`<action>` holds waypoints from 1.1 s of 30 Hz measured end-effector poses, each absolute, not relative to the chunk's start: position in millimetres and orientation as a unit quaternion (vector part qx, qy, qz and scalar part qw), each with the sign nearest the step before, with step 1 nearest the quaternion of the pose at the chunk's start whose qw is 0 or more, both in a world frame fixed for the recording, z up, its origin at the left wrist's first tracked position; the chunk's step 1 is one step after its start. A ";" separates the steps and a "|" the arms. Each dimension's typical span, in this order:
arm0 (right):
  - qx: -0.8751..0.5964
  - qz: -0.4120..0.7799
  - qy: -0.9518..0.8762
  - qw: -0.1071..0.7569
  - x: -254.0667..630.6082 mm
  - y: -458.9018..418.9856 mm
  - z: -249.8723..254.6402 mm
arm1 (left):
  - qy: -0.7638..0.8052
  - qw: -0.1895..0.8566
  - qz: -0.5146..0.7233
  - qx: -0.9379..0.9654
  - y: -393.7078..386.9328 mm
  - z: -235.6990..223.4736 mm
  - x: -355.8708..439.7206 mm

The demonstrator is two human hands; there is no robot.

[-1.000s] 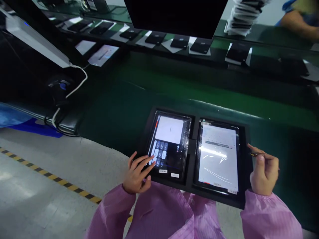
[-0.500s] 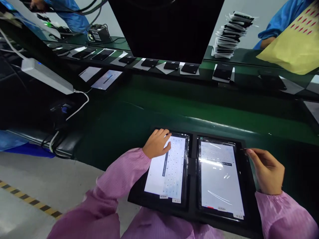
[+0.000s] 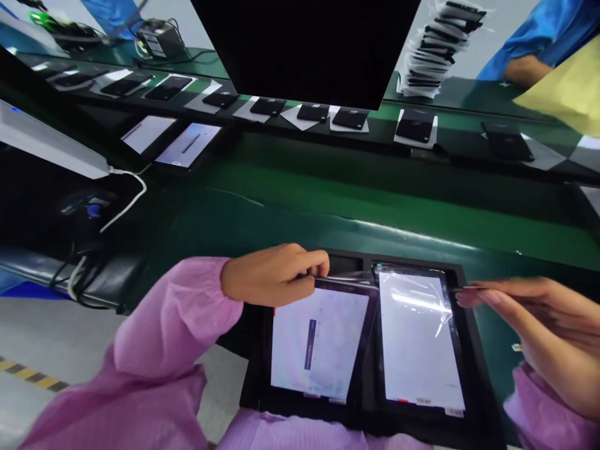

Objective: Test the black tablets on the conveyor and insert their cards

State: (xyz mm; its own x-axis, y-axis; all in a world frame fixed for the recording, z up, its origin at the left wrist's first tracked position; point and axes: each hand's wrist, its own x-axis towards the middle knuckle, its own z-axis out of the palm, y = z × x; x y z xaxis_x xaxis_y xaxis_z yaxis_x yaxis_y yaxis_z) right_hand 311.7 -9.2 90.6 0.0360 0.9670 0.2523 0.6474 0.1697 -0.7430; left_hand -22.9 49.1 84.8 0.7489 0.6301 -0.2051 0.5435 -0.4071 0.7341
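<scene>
My left hand (image 3: pixel 281 274) is closed over the far edge of the left tablet (image 3: pixel 319 344), which is raised at that edge and tilted in a black tray (image 3: pixel 255 381). Its lit screen is mostly white with a dark bar. On the right side of the tray lies a second lit tablet (image 3: pixel 417 350), under shiny clear film. Beside that tablet's right edge, my right hand (image 3: pixel 539 331) pinches a thin dark piece (image 3: pixel 469 289), too small and blurred to name. A small pale bit (image 3: pixel 517 347) shows by the right palm.
A large black monitor (image 3: pixel 304 50) stands at the back. Several dark devices on white sheets line a shelf, one of them a black device (image 3: pixel 415 125). Two lit tablets (image 3: pixel 190 144) lie back left, near a scanner (image 3: pixel 87 212). A person in blue sleeves (image 3: pixel 539 50) is behind.
My left hand went from touching the left tablet's screen to its far edge, and that edge has come up. My right hand stays near the right tablet, now turned more palm-up.
</scene>
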 end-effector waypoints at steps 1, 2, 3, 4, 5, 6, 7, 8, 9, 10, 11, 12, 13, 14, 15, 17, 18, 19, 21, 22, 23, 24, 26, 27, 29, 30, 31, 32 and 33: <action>-0.584 0.208 -0.685 0.383 301.9 -8.8 99.2 | 0.321 0.459 0.054 0.827 49.4 94.8 -25.6; -0.550 0.214 -0.713 0.378 291.6 -7.7 106.2 | 0.293 0.485 0.067 0.821 49.3 101.2 -27.4; -0.513 0.223 -0.742 0.371 281.3 -6.1 111.5 | 0.272 0.498 0.086 0.819 48.7 104.4 -28.7; -0.477 0.231 -0.768 0.360 271.1 -4.2 115.4 | 0.259 0.499 0.106 0.820 47.6 105.0 -29.5; -0.446 0.236 -0.789 0.351 261.5 -2.3 118.1 | 0.252 0.493 0.121 0.824 46.2 103.7 -30.0; -0.424 0.234 -0.804 0.344 252.6 -0.7 120.0 | 0.248 0.486 0.133 0.828 44.6 101.4 -30.4; -0.408 0.228 -0.815 0.341 244.7 0.5 121.5 | 0.248 0.478 0.143 0.830 42.9 99.0 -30.6; -0.395 0.218 -0.826 0.337 237.9 1.1 122.6 | 0.251 0.471 0.151 0.832 41.4 96.9 -30.6; -0.386 0.205 -0.837 0.331 232.3 1.3 123.5 | 0.252 0.464 0.160 0.834 40.2 95.5 -30.5; -0.380 0.193 -0.845 0.324 227.9 1.1 124.3 | 0.250 0.456 0.168 0.837 39.2 95.0 -30.1; -0.377 0.186 -0.851 0.316 224.6 0.5 125.0 | 0.244 0.447 0.174 0.843 38.6 95.2 -29.5; -0.378 0.185 -0.854 0.306 222.2 -0.2 125.5 | 0.235 0.439 0.179 0.849 38.3 96.0 -28.6; -0.379 0.188 -0.856 0.296 220.5 -1.0 125.8 | 0.224 0.432 0.181 0.855 38.3 96.9 -27.4; -0.381 0.193 -0.858 0.286 219.3 -1.7 126.0 | 0.216 0.427 0.181 0.859 38.7 97.7 -26.1; -0.383 0.198 -0.859 0.277 218.4 -2.2 126.1 | 0.211 0.423 0.178 0.863 39.4 98.2 -24.7; -0.386 0.203 -0.861 0.264 217.0 -2.8 126.1 | 0.210 0.422 0.169 0.866 41.9 97.7 -21.4; -0.389 0.203 -0.860 0.259 216.3 -2.7 126.1 | 0.212 0.425 0.163 0.865 43.5 96.7 -19.6; -0.393 0.204 -0.859 0.256 215.7 -2.3 126.1 | 0.213 0.431 0.153 0.863 45.4 95.3 -17.7; -0.405 0.212 -0.854 0.249 215.0 -0.5 125.8 | 0.212 0.450 0.133 0.857 49.8 92.0 -13.5; -0.412 0.219 -0.850 0.245 214.9 0.7 125.6 | 0.207 0.460 0.125 0.854 52.1 90.2 -11.2; -0.419 0.227 -0.846 0.241 215.0 2.2 125.2 | 0.202 0.469 0.120 0.851 54.3 88.5 -8.7; -0.423 0.234 -0.842 0.238 215.2 3.9 124.8 | 0.197 0.476 0.117 0.849 56.6 86.9 -6.3; -0.429 0.248 -0.836 0.235 215.3 7.7 123.7 | 0.190 0.482 0.122 0.847 60.8 83.8 -2.0; -0.429 0.256 -0.834 0.234 214.7 9.8 123.1 | 0.189 0.485 0.126 0.845 62.7 82.3 -0.7; -0.422 0.272 -0.834 0.230 211.3 14.1 121.8 | 0.195 0.495 0.141 0.835 65.7 79.9 -1.0; -0.418 0.279 -0.834 0.228 208.1 16.4 121.1 | 0.204 0.508 0.151 0.823 66.4 79.2 -3.1; -0.413 0.286 -0.835 0.224 204.2 18.8 120.3 | 0.219 0.527 0.156 0.806 66.3 78.8 -6.6; -0.406 0.295 -0.836 0.221 199.4 21.1 119.3 | 0.237 0.550 0.156 0.785 65.2 78.9 -11.2; -0.399 0.305 -0.838 0.215 194.3 23.4 118.2 | 0.258 0.574 0.158 0.761 62.9 79.2 -16.8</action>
